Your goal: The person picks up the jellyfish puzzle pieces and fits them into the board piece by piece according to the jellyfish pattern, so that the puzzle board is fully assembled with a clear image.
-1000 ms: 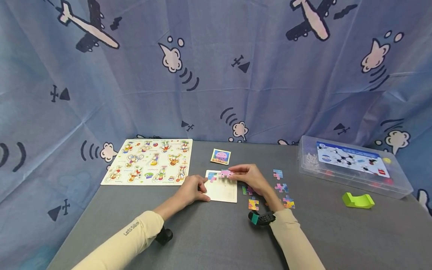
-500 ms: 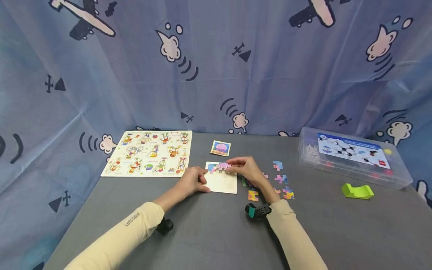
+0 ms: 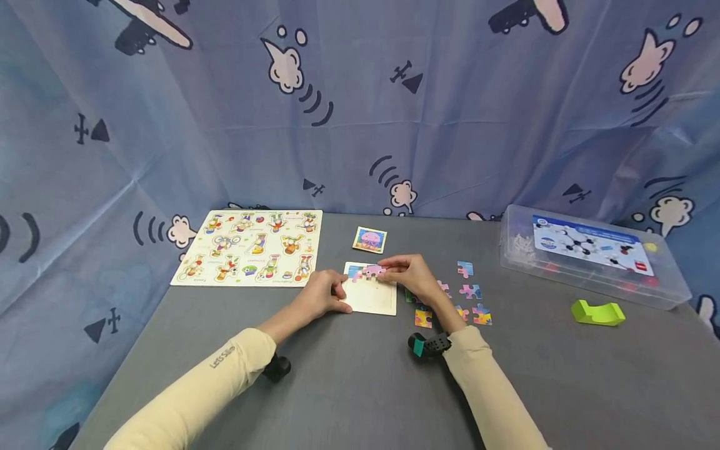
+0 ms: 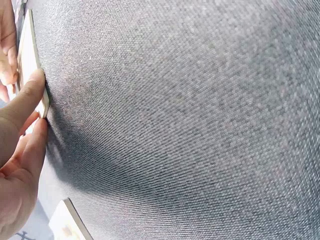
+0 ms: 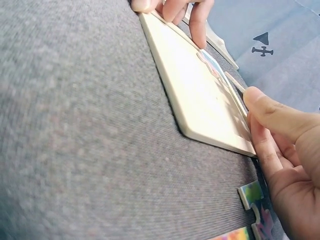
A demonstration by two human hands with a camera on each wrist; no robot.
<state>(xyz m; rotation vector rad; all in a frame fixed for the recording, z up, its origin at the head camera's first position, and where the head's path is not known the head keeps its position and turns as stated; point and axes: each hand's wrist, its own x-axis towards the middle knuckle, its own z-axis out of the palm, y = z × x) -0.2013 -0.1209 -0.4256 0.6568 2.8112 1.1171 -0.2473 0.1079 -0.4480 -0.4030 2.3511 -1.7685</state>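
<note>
A small pale puzzle tray (image 3: 371, 301) lies on the grey table. My left hand (image 3: 322, 292) holds its left side, thumb at the near corner, fingers along the edge; the left wrist view shows the tray (image 4: 31, 47) between thumb and fingers. A blue and pink puzzle piece (image 3: 354, 271) sits in the tray's far left corner. Next to it, my right hand (image 3: 413, 276) pinches a pink jigsaw piece (image 3: 372, 271) over the tray's far edge. In the right wrist view, thumb and index finger hold that piece (image 5: 234, 81) tilted, close over the tray.
Several loose puzzle pieces (image 3: 465, 269) lie right of the tray, partly under my right forearm. A small jellyfish picture card (image 3: 369, 239) lies behind it. Farther out are a figure puzzle board (image 3: 253, 250), a clear plastic box (image 3: 596, 256) and a green curved block (image 3: 598, 312).
My right hand has brought the pink piece down and slightly left, close beside the blue and pink one. The left hand stays on the tray. The head view has tilted down.
</note>
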